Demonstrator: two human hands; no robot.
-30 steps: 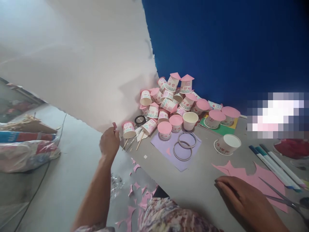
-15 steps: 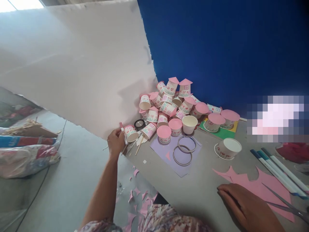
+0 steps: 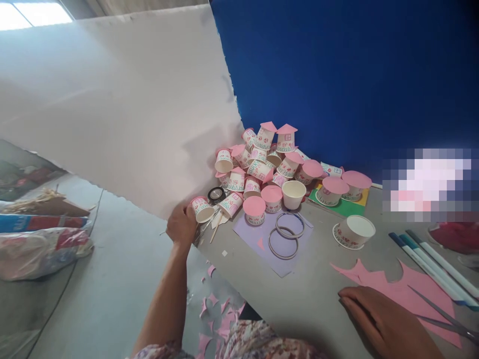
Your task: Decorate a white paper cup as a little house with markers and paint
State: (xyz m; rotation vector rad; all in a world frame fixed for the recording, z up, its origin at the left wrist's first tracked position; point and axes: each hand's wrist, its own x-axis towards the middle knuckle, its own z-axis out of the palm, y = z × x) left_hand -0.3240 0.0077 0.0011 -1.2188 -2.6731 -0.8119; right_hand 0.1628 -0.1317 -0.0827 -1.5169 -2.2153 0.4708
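My left hand (image 3: 181, 225) is closed at the table's left corner, its fingertips against the side of a tipped paper cup (image 3: 203, 213) with red flowers and green grass drawn on it. Whatever those fingers grip is hidden. My right hand (image 3: 389, 321) rests on the tabletop, palm down, fingers curled together, with nothing visible in it. Beside it lie a cut pink paper sheet (image 3: 402, 281) and scissors (image 3: 443, 321). A pile of decorated paper cups (image 3: 260, 172) with pink paper roofs stands at the back. Right of the pile, a white-topped paper cup (image 3: 359, 230) stands upside down.
Two rings of tape (image 3: 283, 243) overlap on a purple sheet (image 3: 277, 267). Several markers (image 3: 430, 269) lie at right. A roll of black tape (image 3: 216, 194) sits near the left cups. Pink scraps (image 3: 224, 319) litter the floor. White and blue panels (image 3: 318, 75) stand behind.
My left hand has shifted slightly right and down against the tipped cup. The narrow pink-and-white piece at its fingertips is out of sight now. My right hand stays in place.
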